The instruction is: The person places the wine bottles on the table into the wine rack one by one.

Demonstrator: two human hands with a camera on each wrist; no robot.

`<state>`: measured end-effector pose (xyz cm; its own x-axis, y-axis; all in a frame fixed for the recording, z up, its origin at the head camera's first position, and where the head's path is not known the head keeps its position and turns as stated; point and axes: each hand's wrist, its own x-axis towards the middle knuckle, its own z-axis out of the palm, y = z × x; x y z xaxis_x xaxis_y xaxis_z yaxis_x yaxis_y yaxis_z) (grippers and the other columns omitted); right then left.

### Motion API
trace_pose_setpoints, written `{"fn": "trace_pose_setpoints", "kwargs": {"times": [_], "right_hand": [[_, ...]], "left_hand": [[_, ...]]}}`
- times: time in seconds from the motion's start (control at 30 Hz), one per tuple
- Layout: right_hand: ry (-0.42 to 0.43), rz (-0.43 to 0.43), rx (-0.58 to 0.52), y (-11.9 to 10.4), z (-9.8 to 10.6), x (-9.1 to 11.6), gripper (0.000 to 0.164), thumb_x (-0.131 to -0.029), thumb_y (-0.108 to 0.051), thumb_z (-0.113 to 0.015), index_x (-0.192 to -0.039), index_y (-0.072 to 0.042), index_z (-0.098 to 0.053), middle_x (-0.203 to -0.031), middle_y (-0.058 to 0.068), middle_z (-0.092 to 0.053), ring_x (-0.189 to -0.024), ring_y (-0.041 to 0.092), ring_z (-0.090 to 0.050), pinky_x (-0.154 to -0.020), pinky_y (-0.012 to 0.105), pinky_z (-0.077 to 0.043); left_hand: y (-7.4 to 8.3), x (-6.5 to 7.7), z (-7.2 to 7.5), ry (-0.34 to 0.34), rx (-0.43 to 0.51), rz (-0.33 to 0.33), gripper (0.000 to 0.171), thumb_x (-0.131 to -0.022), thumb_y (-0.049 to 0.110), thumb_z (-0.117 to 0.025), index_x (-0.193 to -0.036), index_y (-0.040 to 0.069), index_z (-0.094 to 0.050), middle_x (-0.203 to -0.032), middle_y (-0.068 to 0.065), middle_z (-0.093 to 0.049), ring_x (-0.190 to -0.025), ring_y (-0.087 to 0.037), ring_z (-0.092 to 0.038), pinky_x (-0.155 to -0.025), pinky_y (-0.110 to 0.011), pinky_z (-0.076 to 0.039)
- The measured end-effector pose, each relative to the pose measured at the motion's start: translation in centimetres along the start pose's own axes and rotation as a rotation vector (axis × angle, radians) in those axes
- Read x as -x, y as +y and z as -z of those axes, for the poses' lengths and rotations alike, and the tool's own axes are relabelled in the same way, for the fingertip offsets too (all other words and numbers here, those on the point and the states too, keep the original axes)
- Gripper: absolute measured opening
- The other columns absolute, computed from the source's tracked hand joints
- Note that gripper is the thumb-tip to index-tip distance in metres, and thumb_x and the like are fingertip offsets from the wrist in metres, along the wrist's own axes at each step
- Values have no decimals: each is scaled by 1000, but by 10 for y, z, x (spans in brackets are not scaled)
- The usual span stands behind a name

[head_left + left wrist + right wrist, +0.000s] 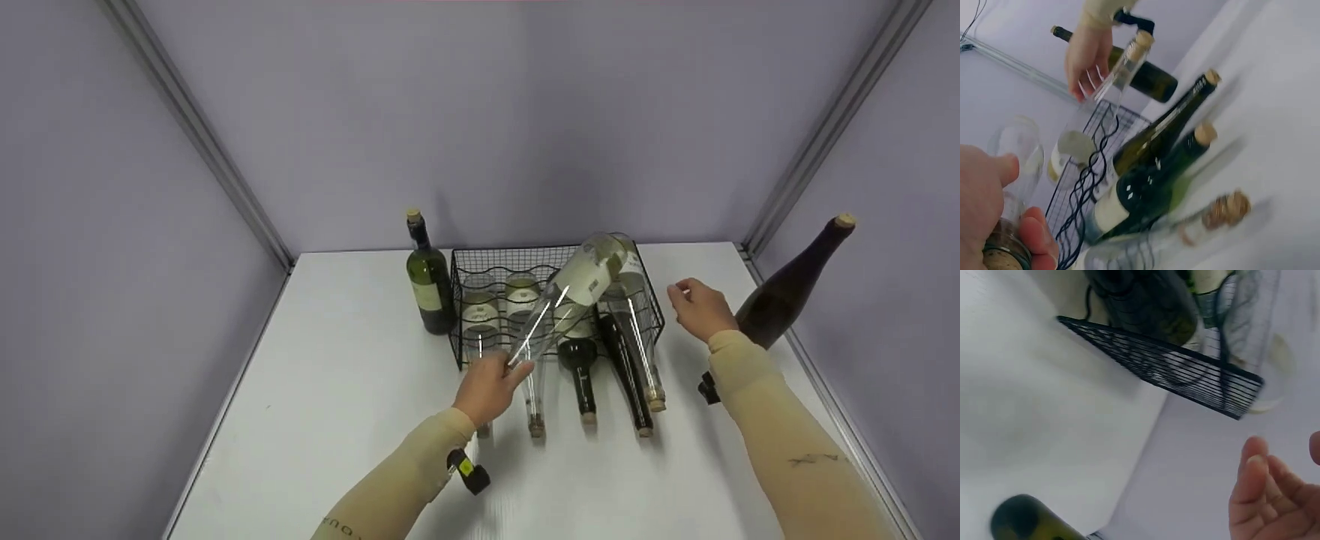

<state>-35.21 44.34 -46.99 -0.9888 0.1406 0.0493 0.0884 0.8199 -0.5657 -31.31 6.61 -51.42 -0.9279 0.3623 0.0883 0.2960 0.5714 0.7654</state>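
Observation:
My left hand (487,386) grips a clear glass bottle (551,307) by its corked neck. The bottle slants up and away over the black wire rack (652,341), its labelled base towards the back right. In the left wrist view the thumb and fingers wrap the neck just above the cork (1002,260). At the rack's right side hangs my right hand (701,307), holding nothing, its fingers loosely bent. In the right wrist view these fingers (1251,481) are apart from the rack's mesh side (1185,377). Another clear bottle (641,337) lies at the rack's right end, its cork forward.
More bottles lie in the rack with necks forward, among them a dark round-shouldered bottle (577,360) and a slim dark bottle (626,367). A green bottle (429,292) stands left of the rack on the white table (337,375). Beyond the right wrist is a brown bottle (784,296).

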Motion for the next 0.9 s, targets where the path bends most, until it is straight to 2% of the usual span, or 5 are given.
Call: {"fn": "trace_pose_setpoints", "kwargs": {"times": [0.13,0.37,0.57,0.77,0.9], "right_hand": [[-101,-12,23,5,-13,-14,57,-98,-46,-25,-117,2,-49,-91,18,-60,-69,21,-59,-59,36,-45],[-129,-20,20,24,-28,-19,52,-98,-44,-13,-98,-3,-44,-81,13,-49,-67,23,-51,-58,35,-41],[-122,14,21,32,-35,-17,55,-97,-49,-14,-100,-4,-48,-83,11,-49,-77,25,-47,-68,39,-38],[-139,6,21,30,-38,-23,59,-97,-49,-14,-103,-3,-51,-77,11,-52,-67,25,-51,-62,38,-41],[-145,13,27,29,-39,-26,63,-97,-50,-12,-114,-1,-49,-103,19,-56,-97,35,-52,-81,48,-40]], "left_hand": [[14,-7,-17,-30,228,108,42,-89,51,-48,-79,11,-55,-64,2,-53,-51,-11,-47,-46,-27,-40],[37,-15,-44,-67,648,285,42,-91,47,-49,-79,7,-53,-56,-2,-50,-39,-13,-41,-36,-25,-35],[45,-21,-60,-55,772,384,44,-91,48,-48,-86,5,-52,-57,-2,-49,-40,-13,-41,-35,-24,-32],[46,-25,-75,-26,858,430,44,-91,49,-47,-73,9,-46,-57,-3,-49,-42,-14,-44,-37,-25,-34],[46,-26,-85,-6,926,441,44,-91,50,-47,-71,10,-45,-56,-5,-49,-41,-14,-44,-35,-24,-33]]}}
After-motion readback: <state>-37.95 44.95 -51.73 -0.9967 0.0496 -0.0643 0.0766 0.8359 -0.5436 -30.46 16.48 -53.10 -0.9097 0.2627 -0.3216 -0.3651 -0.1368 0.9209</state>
